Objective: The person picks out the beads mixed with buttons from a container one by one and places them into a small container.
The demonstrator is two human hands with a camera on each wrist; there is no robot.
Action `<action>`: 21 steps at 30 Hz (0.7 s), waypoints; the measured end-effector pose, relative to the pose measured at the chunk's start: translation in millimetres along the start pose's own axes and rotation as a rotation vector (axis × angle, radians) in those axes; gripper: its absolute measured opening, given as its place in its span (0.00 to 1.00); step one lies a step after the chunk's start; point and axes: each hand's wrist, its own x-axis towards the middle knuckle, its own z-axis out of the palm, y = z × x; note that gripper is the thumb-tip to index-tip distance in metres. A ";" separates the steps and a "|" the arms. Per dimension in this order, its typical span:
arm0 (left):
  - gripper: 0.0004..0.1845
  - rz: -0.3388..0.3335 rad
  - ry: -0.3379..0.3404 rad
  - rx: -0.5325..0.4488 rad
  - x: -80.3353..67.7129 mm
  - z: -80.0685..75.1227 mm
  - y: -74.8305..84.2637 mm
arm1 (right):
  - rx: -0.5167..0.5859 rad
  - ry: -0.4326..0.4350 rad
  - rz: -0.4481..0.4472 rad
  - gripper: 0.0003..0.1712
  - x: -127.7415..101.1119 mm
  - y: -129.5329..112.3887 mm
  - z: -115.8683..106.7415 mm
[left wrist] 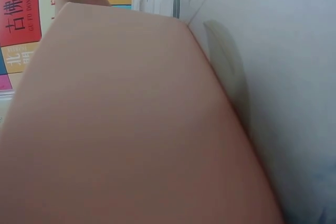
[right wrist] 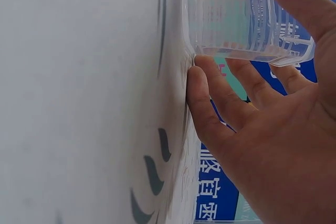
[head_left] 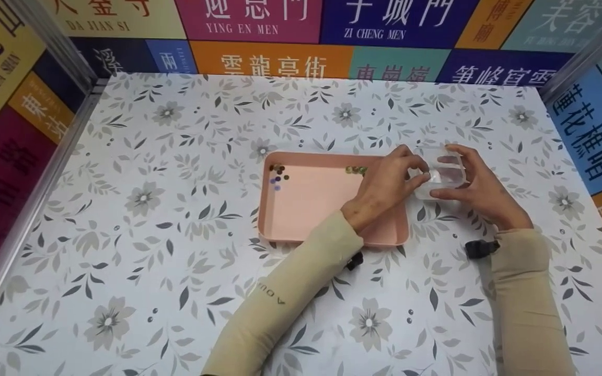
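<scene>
A small clear plastic box (head_left: 446,180) stands on the floral table cover just right of a pink tray (head_left: 311,209). My right hand (head_left: 442,171) grips the box from the right, thumb near, fingers on its far side. My left hand (head_left: 420,172) reaches across the tray's right end and pinches the box's left edge. Small coloured beads (head_left: 278,175) lie in the tray's far left corner, with a few more beads (head_left: 356,169) along its far wall. In the right wrist view the box (right wrist: 236,14) sits inside my right hand (right wrist: 252,45). The left wrist view shows only the tray (left wrist: 131,129) up close.
The table cover (head_left: 175,271) is white with grey flowers. Colourful lettered panels (head_left: 275,57) wall in the back and both sides, with metal posts (head_left: 66,47) at the corners. Bare cover lies left of and in front of the tray.
</scene>
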 end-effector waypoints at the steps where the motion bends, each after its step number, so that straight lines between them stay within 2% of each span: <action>1: 0.12 -0.001 0.000 0.001 0.2 0.2 -0.2 | -0.002 -0.001 0.001 0.57 -0.1 0.1 -0.2; 14: 0.12 -0.016 -0.019 -0.007 1.5 0.6 -2.0 | 0.012 -0.008 0.004 0.56 -1.7 -2.1 -0.8; 21: 0.11 -0.009 0.001 -0.016 0.9 0.1 -4.5 | 0.033 -0.013 0.006 0.56 0.1 -1.4 0.2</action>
